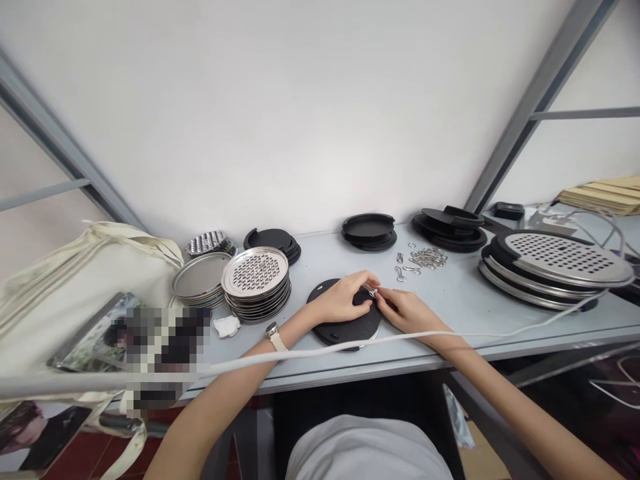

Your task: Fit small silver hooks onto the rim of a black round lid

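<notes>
A round black plate (345, 327) lies on the bench in front of me, with a silvery rim showing along its lower right edge. My left hand (345, 298) rests across its top, fingers bent and thumb pressed on the surface, steadying it. At the plate's right edge, my right hand (404, 311) pinches a small metal clip (373, 293) between thumb and fingertips. The clip is partly covered by the fingers. A pile of loose metal clips (429, 258) lies just beyond my right hand.
Left are stacked perforated metal grater discs (257, 275), plain metal discs (203, 275), and a crumpled white tissue (227, 326). Black round holders (369, 230) stand along the wall. Assembled graters (555, 263) are piled right. A white cable (320, 350) crosses low before me.
</notes>
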Motion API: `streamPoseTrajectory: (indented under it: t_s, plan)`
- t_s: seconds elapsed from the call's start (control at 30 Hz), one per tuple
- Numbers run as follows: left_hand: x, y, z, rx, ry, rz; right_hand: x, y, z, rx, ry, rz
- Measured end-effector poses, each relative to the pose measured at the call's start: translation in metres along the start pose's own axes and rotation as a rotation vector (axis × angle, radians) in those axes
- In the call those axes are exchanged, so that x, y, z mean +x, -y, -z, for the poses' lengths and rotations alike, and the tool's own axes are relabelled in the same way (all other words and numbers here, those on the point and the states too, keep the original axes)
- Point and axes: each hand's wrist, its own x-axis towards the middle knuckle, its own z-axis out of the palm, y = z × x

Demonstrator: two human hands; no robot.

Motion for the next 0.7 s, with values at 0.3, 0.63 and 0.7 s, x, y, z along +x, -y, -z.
streamPoseTrajectory:
  t_s: [0.3, 0.63, 0.7]
  plan:
    - [0.0015, -0.0022, 0.0011, 0.145, -0.01, 0.041, -0.0008, 0.0028, 0.002, 0.012, -0.005, 0.002]
    - [0.0022, -0.0014, 0.0019, -0.016, -0.012, 0.067, -0.0007, 0.0034, 0.0022, 0.018, -0.006, 0.006]
    - [0.0018, -0.0012, 0.0023, -0.027, -0.018, 0.069, -0.0006, 0.0034, 0.002, 0.008, -0.003, 0.002]
